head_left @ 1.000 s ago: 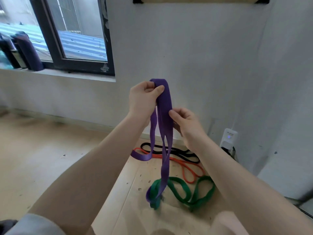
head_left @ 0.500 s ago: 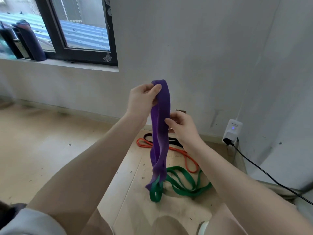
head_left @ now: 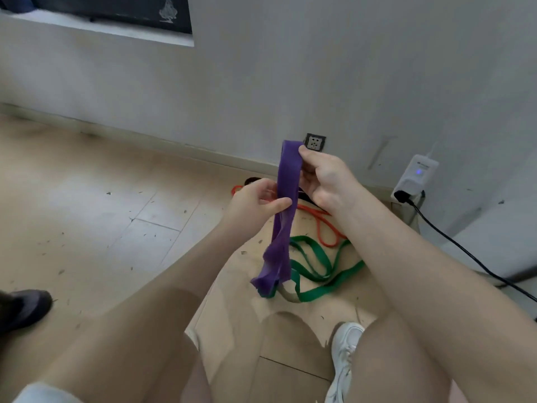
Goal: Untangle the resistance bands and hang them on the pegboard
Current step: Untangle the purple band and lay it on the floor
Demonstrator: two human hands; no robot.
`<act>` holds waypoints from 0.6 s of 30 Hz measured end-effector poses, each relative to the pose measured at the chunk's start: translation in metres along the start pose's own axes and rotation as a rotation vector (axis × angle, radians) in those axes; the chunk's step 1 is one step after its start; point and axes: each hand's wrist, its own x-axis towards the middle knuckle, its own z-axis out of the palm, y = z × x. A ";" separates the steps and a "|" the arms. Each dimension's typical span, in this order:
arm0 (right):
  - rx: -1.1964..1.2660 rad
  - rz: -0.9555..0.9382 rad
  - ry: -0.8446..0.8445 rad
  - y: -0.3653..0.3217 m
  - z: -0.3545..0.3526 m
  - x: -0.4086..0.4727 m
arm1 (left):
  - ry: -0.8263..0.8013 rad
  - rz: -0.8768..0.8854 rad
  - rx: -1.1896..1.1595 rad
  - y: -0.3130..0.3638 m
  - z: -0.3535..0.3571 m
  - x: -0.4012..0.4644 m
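Note:
A wide purple band hangs doubled in front of me. My right hand pinches its top fold. Lower down, my left hand grips the band between thumb and fingers. The band's bunched lower end hangs just over the floor. Below it a green band lies looped on the wooden floor. An orange band lies behind the green one, partly hidden by my hands. A bit of a black band shows by the wall. The pegboard is out of view.
A wall socket sits low on the wall. A white plugged-in device with a black cable is at the right. My white shoe is below; a dark shoe is at the left edge. The window sill is upper left.
The view has tilted down toward the floor. My right hand has taken over the band's top fold, and my left hand has slid down to grip it lower.

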 end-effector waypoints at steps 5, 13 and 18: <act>-0.117 -0.043 -0.042 0.019 -0.010 -0.002 | 0.135 -0.011 -0.050 -0.010 0.007 0.010; -0.570 -0.124 -0.070 0.088 -0.028 -0.020 | 0.271 -0.148 -0.282 -0.015 -0.004 0.030; -0.576 -0.176 -0.198 0.087 -0.029 -0.014 | 0.279 -0.192 -0.419 -0.013 -0.012 0.029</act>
